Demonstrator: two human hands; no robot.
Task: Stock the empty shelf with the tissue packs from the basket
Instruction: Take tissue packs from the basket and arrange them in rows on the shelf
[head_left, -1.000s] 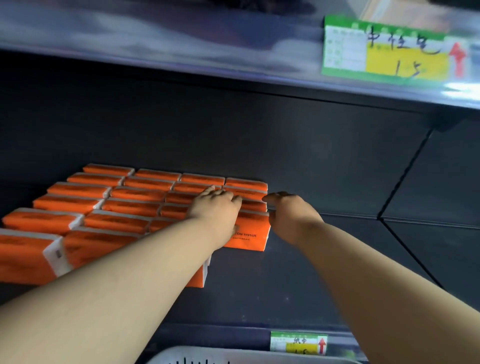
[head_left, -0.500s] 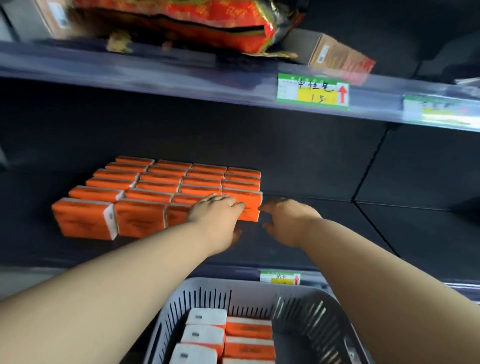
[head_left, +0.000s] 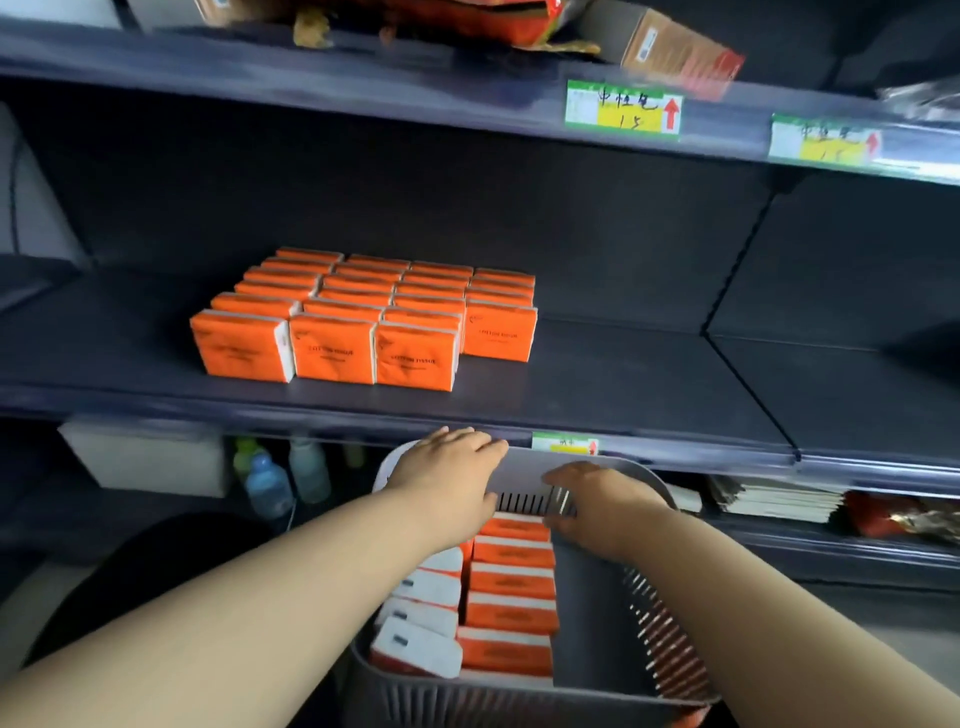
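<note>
- Both hands are hovering over the basket (head_left: 597, 623) at lower centre. The left hand (head_left: 447, 480) is lying flat with relaxed fingers, holding nothing. The right hand (head_left: 597, 506) is curving toward the farthest pack, and I cannot tell whether it is gripping.
- Basket packs (head_left: 511, 613) are standing in two rows, while stocked packs (head_left: 363, 312) are sitting mid-frame on the shelf (head_left: 623, 374).
- Doing this well probably means pinching a few packs squarely, lifting them straight, and filling the block's front-right gap.
</note>
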